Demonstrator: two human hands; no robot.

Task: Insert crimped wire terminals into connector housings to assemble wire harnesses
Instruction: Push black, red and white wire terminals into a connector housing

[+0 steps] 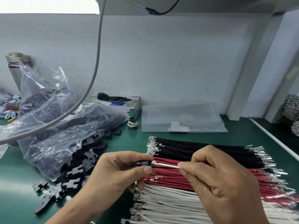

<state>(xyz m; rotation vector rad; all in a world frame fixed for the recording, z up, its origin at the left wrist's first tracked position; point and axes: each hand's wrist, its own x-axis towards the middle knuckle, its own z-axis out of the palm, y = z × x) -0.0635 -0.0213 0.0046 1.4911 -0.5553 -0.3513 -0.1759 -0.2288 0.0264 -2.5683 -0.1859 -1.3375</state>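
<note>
Pinching a black connector housing point(144, 163) between thumb and curled fingers, the left hand point(123, 172) held it above the green table point(19, 183), near the table's front edge. The right hand point(218, 177) gripped a single white wire point(166, 165) between thumb and forefinger, and the wire's crimped terminal point(154, 162) sat right at the housing's open end (whether it had entered the cavity could not be told). Beneath both hands lay three flat rows of cut wires, all tipped with metal terminals: black wires point(202, 149) farthest back, red wires point(174, 180) in the middle, white wires point(169, 206) closest to the front edge. To the left a clear plastic bag point(53, 126) spilled loose black housings point(71, 175) across the table toward its front left corner. Toward the back edge stood a small cardboard box point(127, 105) with a black glove point(111, 97) draped on it, a small dark spool point(132, 123) just beside it, and a flat clear bag point(182, 118) to the right. A grey cable point(97, 62) hung down across the left side.
</note>
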